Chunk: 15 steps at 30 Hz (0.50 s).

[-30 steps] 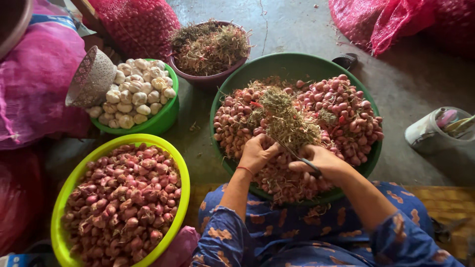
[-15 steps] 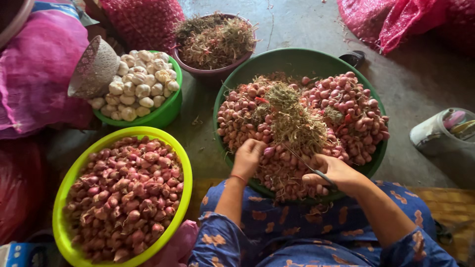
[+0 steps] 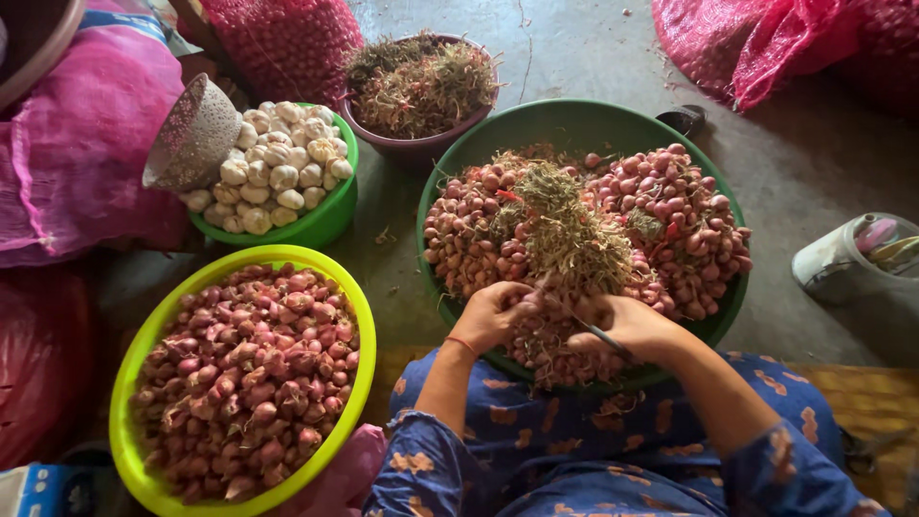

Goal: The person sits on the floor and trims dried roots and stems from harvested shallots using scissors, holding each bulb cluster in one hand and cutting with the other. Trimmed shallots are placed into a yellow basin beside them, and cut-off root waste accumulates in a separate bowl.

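Observation:
My left hand point(image 3: 493, 314) and my right hand point(image 3: 627, 325) meet over the near side of a big dark green basin point(image 3: 565, 124) heaped with red shallots point(image 3: 670, 206) and a pile of dry roots and stems point(image 3: 570, 235). The left hand pinches a shallot at the heap's near edge. The right hand grips a small knife point(image 3: 603, 338), its blade pointing toward my lap. A red thread circles my left wrist. Blue patterned sleeves cover both forearms near the bottom edge.
A lime green bowl point(image 3: 139, 354) of trimmed shallots sits at my left. Behind it a green bowl point(image 3: 330, 215) holds garlic bulbs with a mesh basket point(image 3: 196, 134) leaning on it. A maroon bowl point(image 3: 421, 144) holds dry trimmings. Pink mesh sacks point(image 3: 766, 38) lie on the concrete floor.
Both hands have drawn back from the middle of the heap to its near edge and come closer together. The view has shifted slightly.

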Each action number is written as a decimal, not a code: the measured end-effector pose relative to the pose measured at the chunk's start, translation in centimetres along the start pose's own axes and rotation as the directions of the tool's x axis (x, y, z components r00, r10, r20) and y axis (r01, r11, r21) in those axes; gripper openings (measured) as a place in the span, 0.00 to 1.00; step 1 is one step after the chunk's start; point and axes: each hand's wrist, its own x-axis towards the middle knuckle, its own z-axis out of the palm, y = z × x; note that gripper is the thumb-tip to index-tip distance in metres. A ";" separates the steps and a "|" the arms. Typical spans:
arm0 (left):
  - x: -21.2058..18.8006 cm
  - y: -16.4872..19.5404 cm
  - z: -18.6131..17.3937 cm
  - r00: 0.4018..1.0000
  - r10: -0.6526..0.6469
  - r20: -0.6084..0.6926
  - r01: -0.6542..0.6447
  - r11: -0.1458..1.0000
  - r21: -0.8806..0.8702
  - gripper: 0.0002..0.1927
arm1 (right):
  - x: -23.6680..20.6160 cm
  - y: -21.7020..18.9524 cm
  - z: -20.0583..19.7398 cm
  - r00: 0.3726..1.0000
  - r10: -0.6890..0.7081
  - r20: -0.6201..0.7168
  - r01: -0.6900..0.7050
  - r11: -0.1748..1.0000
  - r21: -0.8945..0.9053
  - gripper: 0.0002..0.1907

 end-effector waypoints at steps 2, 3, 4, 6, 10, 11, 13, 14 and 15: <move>0.0 0.4 -0.2 0.999 -0.012 0.032 0.011 1.000 0.017 0.16 | 0.9 -0.6 0.3 0.994 -0.097 -0.046 0.094 0.994 -0.063 0.28; -0.1 0.5 -0.3 1.000 0.015 0.022 -0.016 0.998 0.063 0.16 | 1.2 -0.7 0.3 0.987 -0.144 -0.068 0.138 0.986 -0.095 0.28; -0.1 0.6 -0.3 0.999 0.043 0.014 -0.045 0.993 0.107 0.17 | 1.3 -0.6 0.2 0.992 -0.096 -0.078 0.091 0.994 -0.061 0.28; -0.3 0.6 -0.3 0.996 -0.057 0.063 0.060 0.997 -0.042 0.16 | 1.1 -0.2 0.0 0.996 0.005 -0.092 -0.005 1.000 0.006 0.27; -0.2 -0.3 0.8 0.973 -0.100 0.206 0.195 0.835 -0.514 0.16 | 0.3 0.9 -0.3 0.984 -0.148 -0.099 0.148 0.989 -0.014 0.27; -0.1 -0.6 1.2 0.971 -0.082 0.223 0.197 0.805 -0.560 0.15 | 0.2 1.1 -0.5 0.982 -0.166 -0.094 0.166 0.986 -0.008 0.27; 0.1 -1.0 1.8 0.967 -0.043 0.252 0.200 0.740 -0.643 0.13 | 0.2 1.2 -0.7 0.983 -0.156 -0.099 0.155 0.988 -0.020 0.27; 0.2 -1.1 1.9 0.965 -0.041 0.258 0.198 0.759 -0.620 0.13 | 0.3 1.0 -0.7 0.986 -0.126 -0.109 0.123 0.992 -0.036 0.27; 0.1 -1.2 1.8 0.965 -0.038 0.260 0.191 0.780 -0.596 0.12 | 0.5 0.9 -0.7 0.988 -0.099 -0.117 0.094 0.994 -0.053 0.28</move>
